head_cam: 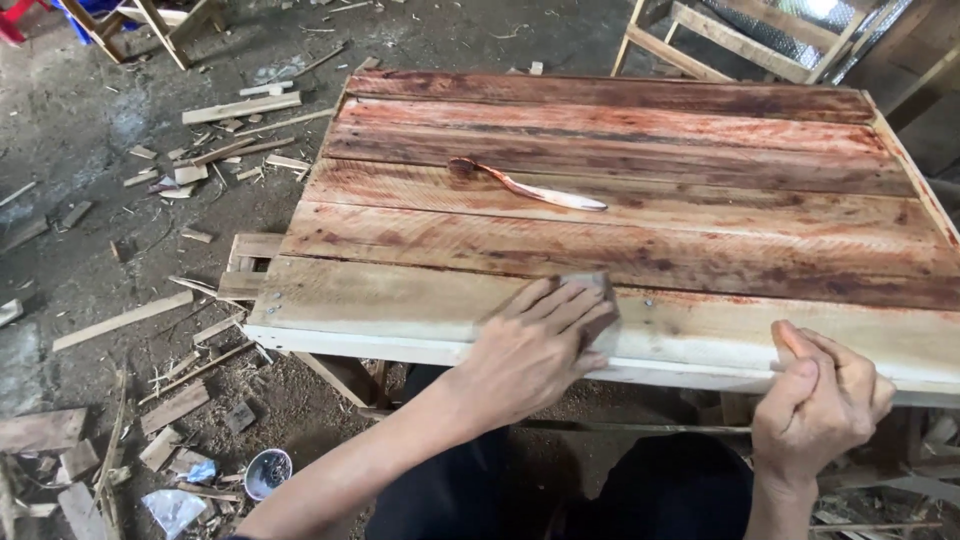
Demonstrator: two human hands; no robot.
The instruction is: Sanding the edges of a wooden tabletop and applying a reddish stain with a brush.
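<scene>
Sanding block (598, 300), one left hand (535, 350), one panel (620, 200)

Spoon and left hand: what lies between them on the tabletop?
Head view: only stained planks between the spoon and the left hand; nothing else rests there.

Workshop floor strewn with offcuts

Grey dirt floor (90, 270) left of the plank counter (620, 200) carries wood scraps (240, 107) and a small tin (267, 472); pale timber frames (740, 40) stand beyond its far edge
</scene>
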